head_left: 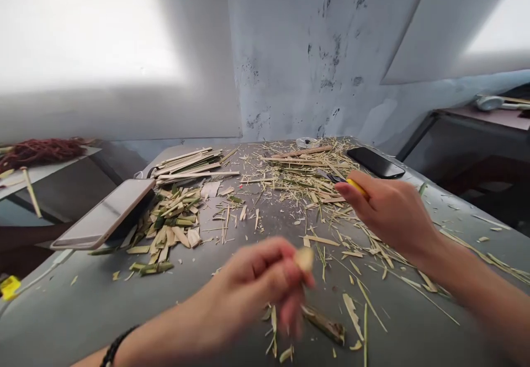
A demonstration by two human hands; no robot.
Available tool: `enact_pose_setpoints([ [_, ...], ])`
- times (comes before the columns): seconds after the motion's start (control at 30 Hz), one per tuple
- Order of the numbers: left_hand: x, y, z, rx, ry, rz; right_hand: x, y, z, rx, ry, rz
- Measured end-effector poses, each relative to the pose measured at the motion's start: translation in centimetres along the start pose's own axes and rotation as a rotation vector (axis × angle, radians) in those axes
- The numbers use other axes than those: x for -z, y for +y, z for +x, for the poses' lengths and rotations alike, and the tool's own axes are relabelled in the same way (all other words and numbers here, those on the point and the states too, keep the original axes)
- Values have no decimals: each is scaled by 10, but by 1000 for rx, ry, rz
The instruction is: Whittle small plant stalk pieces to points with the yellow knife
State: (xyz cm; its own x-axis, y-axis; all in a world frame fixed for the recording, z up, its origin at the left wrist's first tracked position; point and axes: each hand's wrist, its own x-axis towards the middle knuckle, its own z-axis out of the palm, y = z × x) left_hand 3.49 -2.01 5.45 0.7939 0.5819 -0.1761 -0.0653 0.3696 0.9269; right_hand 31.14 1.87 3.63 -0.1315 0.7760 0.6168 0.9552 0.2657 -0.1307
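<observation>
My left hand [269, 278] is low in the middle of the view, slightly blurred, pinching a small pale wood piece [305, 259] between thumb and fingers. To the right, my right hand [385, 207] grips a knife by its yellow handle [358, 188], the dark blade [329, 176] pointing left above the wood slivers. A short brown-green stick [325, 324] lies on the grey table [232, 301] just beyond my left fingers. Thin shavings [306, 179] spread across the table's back right.
Long split strips [190, 163] and a heap of short chips [174, 221] lie at the left. A pale phone [107, 215] leans beside them. A black phone [375, 163] lies at the back right. Reddish fibres [41, 152] rest on a side table.
</observation>
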Motion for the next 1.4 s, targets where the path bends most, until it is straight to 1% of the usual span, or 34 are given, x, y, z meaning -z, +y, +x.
enact_pose_setpoints([
  [0.07,9,-3,8,-122,239,24,4,-7,-3,13,8,116],
  [0.1,14,-4,12,-148,328,28,5,-12,-5,23,-17,172],
  [0.13,17,-5,16,-156,385,29,4,-17,-7,36,-50,216],
  [0.17,20,-6,18,-152,412,32,2,-22,-10,52,-85,247],
  [0.23,22,-7,21,-142,422,60,-2,-30,-14,82,-134,265],
  [0.33,21,-7,21,-156,431,180,-7,-34,-19,114,-184,244],
  [0.4,20,-7,20,-166,422,220,-7,-36,-20,144,-186,229],
  [0.43,20,-8,19,-165,409,200,-7,-36,-21,167,-179,223],
  [0.63,15,-10,16,-121,246,-120,-5,-40,-22,268,-130,201],
  [0.77,14,-8,15,-103,172,-217,-5,-39,-21,303,-109,215],
  [1.0,19,-6,13,-65,111,-299,-9,-44,-29,297,-94,245],
  [1.1,15,-10,10,-53,109,-337,-12,-39,-26,304,-111,201],
  [1.13,12,-11,8,-37,97,-329,-13,-33,-22,269,-116,144],
  [1.17,8,-13,7,-7,69,-311,-12,-26,-17,203,-111,68],
  [1.23,1,-16,4,78,-46,-233,-8,-9,-7,10,-75,-91],
  [1.27,-1,-17,4,118,-104,-201,-5,-2,-2,-75,-40,-138],
  [1.3,-2,-17,4,132,-140,-169,-1,3,2,-126,-4,-152],
  [1.33,-1,-17,6,109,-118,-152,3,6,5,-146,24,-136],
  [1.37,2,-17,7,79,-69,-143,6,6,6,-146,33,-92],
  [1.4,5,-17,10,36,-9,-132,8,3,6,-139,16,-19],
])
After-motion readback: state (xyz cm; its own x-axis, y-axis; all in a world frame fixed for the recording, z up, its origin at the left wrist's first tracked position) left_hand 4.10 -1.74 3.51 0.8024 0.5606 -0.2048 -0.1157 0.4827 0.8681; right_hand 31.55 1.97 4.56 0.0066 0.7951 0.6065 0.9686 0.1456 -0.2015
